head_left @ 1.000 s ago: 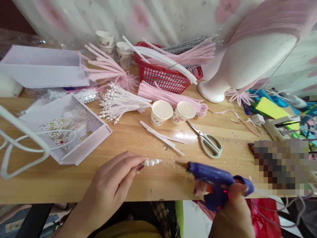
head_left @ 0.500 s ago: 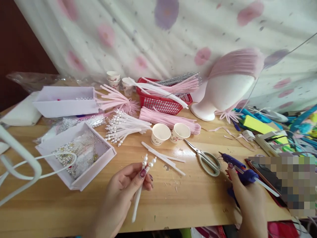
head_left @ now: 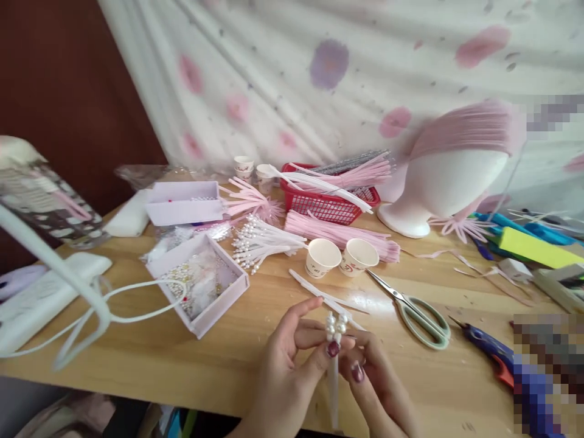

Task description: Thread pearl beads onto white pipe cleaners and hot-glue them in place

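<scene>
My left hand [head_left: 296,365] pinches white pipe cleaner stems [head_left: 334,389] between thumb and fingers. White pearl beads [head_left: 336,325] cluster at their top, just above the thumb; the stems hang down below. Beside it is my right hand [head_left: 376,377], its curled fingers reaching the beaded stems from the right. Its thumb stays apart from them, and part of the contact is hidden. Loose white pipe cleaners [head_left: 323,298] lie just behind the hands. On the right, the blue glue gun [head_left: 488,347] rests on the table, partly blurred out. Open-bladed scissors [head_left: 410,307] lie between it and the hands.
Two paper cups [head_left: 323,258] stand behind the hands, near pearl-tipped white stems [head_left: 262,243] and a pink pipe cleaner bundle [head_left: 342,234]. Farther back are a red basket [head_left: 314,204] and a white foam head [head_left: 456,182]. At left sit a bead box [head_left: 219,310] and white cable [head_left: 86,292].
My right hand has let go of the glue gun and come left to the beaded stems. My left hand still holds them. The camera view has turned left.
</scene>
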Demonstrator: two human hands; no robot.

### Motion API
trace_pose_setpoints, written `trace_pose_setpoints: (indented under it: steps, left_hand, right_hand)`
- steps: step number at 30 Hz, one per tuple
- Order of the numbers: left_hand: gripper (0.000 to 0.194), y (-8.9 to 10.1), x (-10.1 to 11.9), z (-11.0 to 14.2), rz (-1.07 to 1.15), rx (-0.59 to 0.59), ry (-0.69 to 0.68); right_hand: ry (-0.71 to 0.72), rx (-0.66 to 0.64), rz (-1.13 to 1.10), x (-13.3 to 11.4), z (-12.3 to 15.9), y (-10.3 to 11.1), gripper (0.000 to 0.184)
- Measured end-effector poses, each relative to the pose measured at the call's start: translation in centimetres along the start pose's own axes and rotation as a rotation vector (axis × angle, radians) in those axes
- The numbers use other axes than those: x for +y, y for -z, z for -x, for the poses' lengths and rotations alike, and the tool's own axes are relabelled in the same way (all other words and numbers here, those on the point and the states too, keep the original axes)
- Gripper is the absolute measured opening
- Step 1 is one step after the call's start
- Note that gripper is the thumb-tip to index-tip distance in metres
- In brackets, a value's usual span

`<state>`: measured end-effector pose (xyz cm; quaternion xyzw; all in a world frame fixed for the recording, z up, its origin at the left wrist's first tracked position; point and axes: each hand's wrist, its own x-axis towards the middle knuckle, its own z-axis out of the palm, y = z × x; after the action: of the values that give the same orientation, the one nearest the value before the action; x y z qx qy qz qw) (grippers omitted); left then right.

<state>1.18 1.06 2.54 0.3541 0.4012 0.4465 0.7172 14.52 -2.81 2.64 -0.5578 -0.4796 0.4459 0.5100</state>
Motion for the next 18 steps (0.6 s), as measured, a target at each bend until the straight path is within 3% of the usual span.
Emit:
trace_pose_setpoints:
  steps: [3,6,8,10,12,14,18]
  left_hand:
    - [0.063,0.8,-0.1,0.7,-0.154,0.028,-0.102]
    - [0.057,2.9,1.1,1.3,-0.429,0.027,-0.275]
    - [0.051,5.3,3.1,1.3,-0.708,0.067,-0.435]
    - [0.027,8.0,5.8,0.5,-0.972,0.285,-0.566]
    - [0.024,10.4,8.6,-1.0,-1.274,0.471,-0.508]
    - [0.028,11.9,10.4,-2.9,-1.564,0.373,-0.321]
    - [0.02,12.7,10.8,-6.0,-1.634,0.191,-0.233]
  right_hand:
    - [-0.121,-0.093,-0.195,0.1,-0.8,-2.6,0.038]
    - [-0.216,-0.18,-0.296,0.8,-1.1,-2.4,0.047]
    - [-0.223,-0.205,-0.323,1.6,-1.3,-1.6,0.047]
    - [-0.2,-0.211,-0.33,2.5,-1.5,-0.8,0.043]
    - [-0.192,-0.199,-0.344,3.2,-1.6,-0.1,0.041]
    - [-0.189,-0.187,-0.354,3.5,-1.7,0.2,0.038]
    - [-0.166,-0.175,-0.273,3.3,-2.0,0.2,0.04]
